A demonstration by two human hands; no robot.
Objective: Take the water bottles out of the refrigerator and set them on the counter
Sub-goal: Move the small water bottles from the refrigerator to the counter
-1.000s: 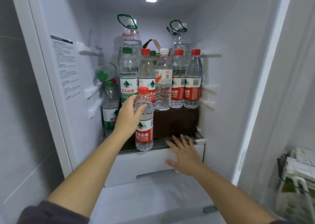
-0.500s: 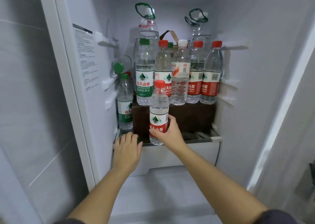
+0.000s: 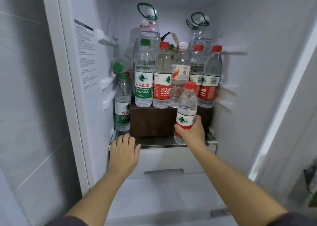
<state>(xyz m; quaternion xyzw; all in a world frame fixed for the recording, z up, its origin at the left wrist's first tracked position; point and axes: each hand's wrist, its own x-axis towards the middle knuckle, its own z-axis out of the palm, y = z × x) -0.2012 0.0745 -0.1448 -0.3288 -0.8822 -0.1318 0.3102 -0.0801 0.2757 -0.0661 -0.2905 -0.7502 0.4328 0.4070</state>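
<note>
My right hand (image 3: 192,133) grips one small red-cap bottle (image 3: 187,105) | my left hand (image 3: 124,150) rests loose on the shelf edge (image 3: 163,144) | five bottles (image 3: 162,81) on one brown box (image 3: 152,121) | two big jugs (image 3: 149,30) behind

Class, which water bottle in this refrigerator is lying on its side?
The green-capped bottle at the far left, just above the small green-labelled bottle. Its cap points toward the camera, while every other bottle's cap points up.

Shelf front (image 3: 159,144) lies open; packed bottles (image 3: 162,78) on brown box (image 3: 152,121) block behind
</note>
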